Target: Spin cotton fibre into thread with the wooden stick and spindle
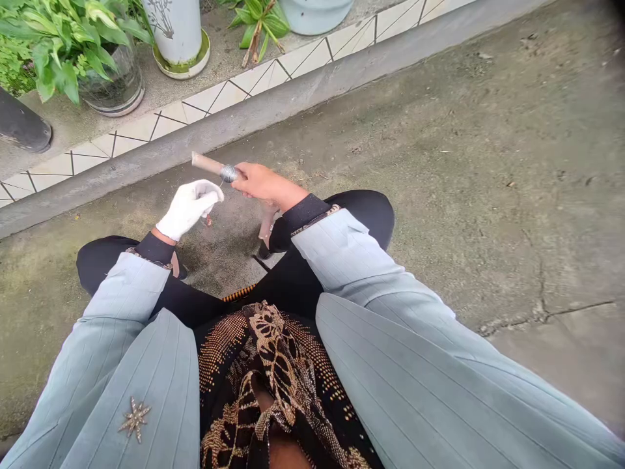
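My left hand (189, 208) wears a white glove, and its bunched fingertips meet a thin wire (221, 184). That wire drops from a metal coil (228, 173) wound on a tan rod (208, 164). My bare right hand (263, 184) grips the rod just behind the coil, with the rod's end pointing left. A small reddish bit (208, 221) shows under the glove, too small to identify. Below my right hand, a brownish stick-like piece (267, 221) stands near my knee, partly hidden by the wrist.
My hands are above a stained concrete floor (439, 163) with a crack at right. Beyond them run a raised concrete curb (195, 130) and a patterned tile strip (209, 101). Potted leafy plants (68, 52) and white pots (178, 32) stand behind it.
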`<state>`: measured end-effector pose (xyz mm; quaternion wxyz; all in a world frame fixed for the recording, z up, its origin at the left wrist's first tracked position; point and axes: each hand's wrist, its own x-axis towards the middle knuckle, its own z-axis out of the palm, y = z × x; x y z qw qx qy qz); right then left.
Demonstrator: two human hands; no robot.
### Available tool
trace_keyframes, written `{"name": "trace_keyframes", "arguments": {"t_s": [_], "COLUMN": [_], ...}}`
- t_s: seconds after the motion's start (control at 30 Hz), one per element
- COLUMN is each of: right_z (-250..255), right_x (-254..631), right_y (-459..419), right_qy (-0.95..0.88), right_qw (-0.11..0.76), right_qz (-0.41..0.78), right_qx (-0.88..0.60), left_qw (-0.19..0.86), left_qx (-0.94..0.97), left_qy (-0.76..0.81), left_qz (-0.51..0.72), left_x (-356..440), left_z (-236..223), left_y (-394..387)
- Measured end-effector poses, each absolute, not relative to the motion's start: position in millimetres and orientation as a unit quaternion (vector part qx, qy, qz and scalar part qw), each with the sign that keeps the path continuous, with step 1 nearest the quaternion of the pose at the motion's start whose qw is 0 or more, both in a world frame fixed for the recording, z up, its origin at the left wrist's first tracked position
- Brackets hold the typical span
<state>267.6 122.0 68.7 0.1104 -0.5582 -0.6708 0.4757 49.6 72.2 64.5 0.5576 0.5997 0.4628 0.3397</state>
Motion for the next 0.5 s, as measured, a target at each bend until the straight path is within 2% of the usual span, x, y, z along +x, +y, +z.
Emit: {"name": "trace_keyframes", "arguments": {"t_s": [0.07,0.17,0.3,0.5], "right_z": [64,63,67,77], "right_x": [260,255,256,253], "right_y": [121,120,118,111], "right_qy": [-0.569,-0.472,-0.439,-0.419], "right_qw": [0.208,0.312,0.325,0.321], "right_qz": [0.587,0.676,0.712,0.723], "right_qx": [-0.537,-0.472,-0.441,-0.445], "left_qw": [0.551,0.52,0.434,0.232], "left_qx": [0.617,0.649,0.698,0.771], "left_qy": [0.461,0.477,0.506,0.565], "left_qz": [0.322,0.283,0.26,0.181], "left_x": [50,49,49,52], "left_z": [66,66,65,69], "left_y": [71,69,69,69]}}
